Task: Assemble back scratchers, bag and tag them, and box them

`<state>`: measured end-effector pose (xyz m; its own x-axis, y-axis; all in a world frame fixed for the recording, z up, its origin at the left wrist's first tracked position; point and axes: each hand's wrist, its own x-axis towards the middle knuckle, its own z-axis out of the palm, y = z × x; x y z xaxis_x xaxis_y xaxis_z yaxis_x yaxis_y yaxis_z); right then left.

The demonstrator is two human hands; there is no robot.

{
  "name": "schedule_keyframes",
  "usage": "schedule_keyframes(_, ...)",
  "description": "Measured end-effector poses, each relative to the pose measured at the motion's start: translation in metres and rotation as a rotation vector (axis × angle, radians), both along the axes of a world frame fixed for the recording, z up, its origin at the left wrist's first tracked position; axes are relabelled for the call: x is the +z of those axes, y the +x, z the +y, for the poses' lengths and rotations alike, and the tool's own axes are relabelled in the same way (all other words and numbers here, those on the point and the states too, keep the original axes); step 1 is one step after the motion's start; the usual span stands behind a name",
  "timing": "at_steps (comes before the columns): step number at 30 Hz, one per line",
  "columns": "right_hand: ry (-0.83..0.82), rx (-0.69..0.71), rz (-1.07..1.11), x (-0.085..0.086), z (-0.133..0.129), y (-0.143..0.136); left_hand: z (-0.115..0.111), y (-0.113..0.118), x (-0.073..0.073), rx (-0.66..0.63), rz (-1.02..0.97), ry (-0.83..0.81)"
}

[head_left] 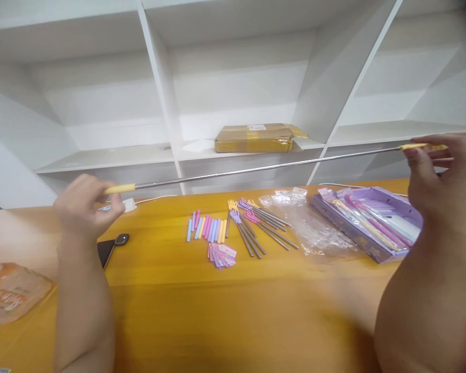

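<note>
A telescopic back scratcher [233, 173] is stretched out long above the table, its thin metal rod slanting up to the right. My left hand [86, 204] is closed on its yellow handle, and my right hand [446, 160] pinches the yellow head at the far end, mostly hidden by the fingers. Below the rod, several back scratchers with claw heads [252, 220] in yellow, purple and pink lie fanned out on their metal rods. To their left sit loose coloured handles [207, 229] in pink, blue, purple and yellow. A small fan of pink cards [221, 255] lies in front.
Clear plastic bags [318, 225] lie beside a purple box [367, 223] holding wrapped back scratchers. A taped cardboard box [256, 138] rests on the white shelf [140, 155]. At left are an orange package [15, 292], a dark flat object [105, 253] and a black mouse-like object [121, 239].
</note>
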<state>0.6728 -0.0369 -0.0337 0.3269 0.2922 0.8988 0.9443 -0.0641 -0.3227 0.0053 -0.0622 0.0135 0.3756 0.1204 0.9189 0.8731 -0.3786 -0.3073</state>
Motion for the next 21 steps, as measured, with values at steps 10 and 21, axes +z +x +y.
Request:
schedule_keyframes(10, -0.132, 0.119, 0.127, 0.001, -0.002, -0.015, 0.0, -0.003, 0.002, 0.052, -0.086, -0.017)
schedule_keyframes(21, -0.228, 0.004, 0.102, 0.007, 0.015, -0.019, 0.021, -0.01, -0.007, 0.031, -0.058, 0.095)
